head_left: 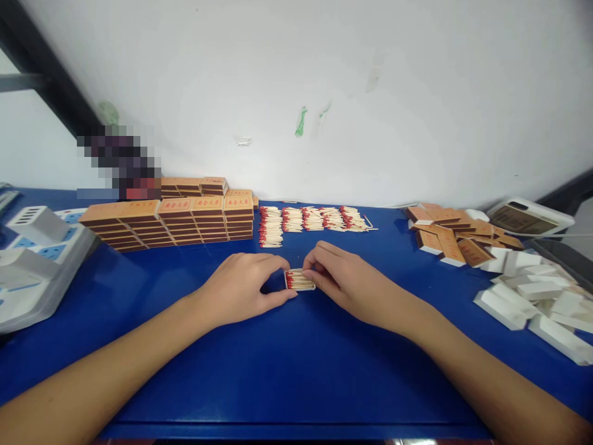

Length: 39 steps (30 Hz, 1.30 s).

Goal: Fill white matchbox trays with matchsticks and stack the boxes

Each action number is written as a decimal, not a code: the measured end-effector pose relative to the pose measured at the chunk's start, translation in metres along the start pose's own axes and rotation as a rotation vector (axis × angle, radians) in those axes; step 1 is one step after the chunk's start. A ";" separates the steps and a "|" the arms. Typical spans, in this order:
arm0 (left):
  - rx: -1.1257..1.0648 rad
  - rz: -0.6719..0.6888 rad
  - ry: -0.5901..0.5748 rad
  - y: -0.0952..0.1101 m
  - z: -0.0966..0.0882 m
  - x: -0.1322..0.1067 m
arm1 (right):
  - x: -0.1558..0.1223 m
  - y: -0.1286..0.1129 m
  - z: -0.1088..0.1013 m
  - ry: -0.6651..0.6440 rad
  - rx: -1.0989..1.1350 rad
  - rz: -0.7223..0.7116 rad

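Observation:
A small white matchbox tray (300, 287) lies on the blue table between my hands, filled with red-tipped matches (296, 280). My left hand (248, 285) grips the tray's left end between thumb and forefinger. At its right end, my right hand (336, 272) has its fingers pinched together over the matches; whether a match is between the fingertips is hidden. Just beyond the hands, loose matches (271, 227) lie in several bundles, their heads mostly to the left.
Stacked orange matchboxes (192, 222) stand at the back left, near a white power strip (74, 259) with plugs. To the right are a pile of orange box sleeves (447, 241), a heap of white trays (532, 284) and a white-edged device (551, 213). A wall (343, 148) rises behind.

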<state>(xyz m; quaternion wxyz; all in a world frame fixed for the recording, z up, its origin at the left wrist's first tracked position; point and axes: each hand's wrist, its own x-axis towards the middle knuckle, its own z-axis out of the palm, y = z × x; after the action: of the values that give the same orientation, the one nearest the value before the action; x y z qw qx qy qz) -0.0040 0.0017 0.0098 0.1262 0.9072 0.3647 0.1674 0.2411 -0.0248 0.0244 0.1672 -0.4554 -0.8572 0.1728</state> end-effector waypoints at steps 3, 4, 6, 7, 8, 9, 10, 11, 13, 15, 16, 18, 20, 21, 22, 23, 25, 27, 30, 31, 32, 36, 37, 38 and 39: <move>0.000 -0.003 -0.005 0.000 0.000 0.000 | 0.001 0.001 0.004 0.007 -0.022 -0.005; 0.000 -0.005 -0.007 0.000 0.000 0.000 | 0.002 0.002 0.005 0.003 -0.029 -0.004; 0.001 -0.007 -0.007 0.000 0.000 0.000 | 0.002 0.004 0.007 -0.004 -0.030 0.000; 0.002 -0.008 -0.007 0.000 0.000 0.000 | 0.002 0.005 0.008 -0.005 -0.026 0.002; 0.003 -0.011 -0.007 0.000 0.000 0.000 | 0.002 0.005 0.008 -0.003 -0.023 0.004; 0.005 -0.014 -0.010 0.000 0.000 -0.001 | 0.002 0.005 0.008 0.000 -0.019 0.005; 0.005 -0.016 -0.013 0.000 0.000 -0.001 | 0.002 0.004 0.009 0.006 -0.016 0.004; 0.004 -0.017 -0.016 0.000 0.000 -0.001 | 0.001 0.004 0.008 0.013 -0.012 0.000; 0.004 -0.017 -0.020 0.000 -0.001 -0.001 | 0.001 0.004 0.006 0.032 -0.003 -0.010; 0.006 -0.017 -0.019 0.000 -0.002 -0.002 | 0.002 0.010 -0.001 0.078 -0.004 -0.009; 0.008 -0.019 -0.016 0.000 -0.002 -0.002 | 0.002 0.017 -0.006 0.117 -0.017 0.002; 0.012 -0.026 -0.012 -0.001 -0.003 -0.003 | 0.002 0.039 -0.019 0.211 -0.077 0.051; 0.016 -0.035 -0.010 -0.002 -0.003 -0.003 | 0.000 0.069 -0.034 0.290 -0.185 0.126; 0.018 -0.039 -0.010 -0.002 -0.004 -0.003 | -0.001 0.084 -0.040 0.303 -0.228 0.177; 0.020 -0.040 -0.010 -0.002 -0.004 -0.003 | -0.002 0.098 -0.046 0.306 -0.258 0.221; 0.020 -0.040 -0.011 -0.003 -0.004 -0.003 | -0.003 0.111 -0.050 0.296 -0.269 0.243; 0.019 -0.035 -0.012 -0.003 -0.005 -0.003 | -0.005 0.128 -0.053 0.266 -0.260 0.261; 0.020 -0.027 -0.009 -0.003 -0.005 -0.004 | -0.006 0.137 -0.052 0.247 -0.257 0.263; 0.017 -0.020 -0.004 -0.002 -0.006 -0.004 | -0.006 0.141 -0.047 0.265 -0.288 0.290; 0.015 -0.020 -0.004 -0.002 -0.006 -0.004 | -0.006 0.142 -0.046 0.284 -0.296 0.311; 0.013 -0.020 -0.004 -0.002 -0.006 -0.004 | -0.006 0.144 -0.045 0.301 -0.300 0.334; 0.014 -0.021 -0.007 -0.002 -0.006 -0.004 | -0.007 0.151 -0.045 0.280 -0.296 0.342; 0.014 -0.021 -0.009 -0.003 -0.006 -0.004 | -0.007 0.151 -0.046 0.260 -0.296 0.326; 0.015 -0.021 -0.010 -0.003 -0.006 -0.004 | -0.007 0.152 -0.047 0.246 -0.296 0.314; 0.016 -0.021 -0.010 -0.003 -0.006 -0.004 | -0.007 0.153 -0.048 0.238 -0.294 0.306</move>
<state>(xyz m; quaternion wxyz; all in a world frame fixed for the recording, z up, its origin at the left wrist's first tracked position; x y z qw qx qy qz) -0.0109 0.0012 0.0135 0.1225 0.9051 0.3750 0.1585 0.3769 0.0563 -0.0032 0.1710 -0.6164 -0.7685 0.0143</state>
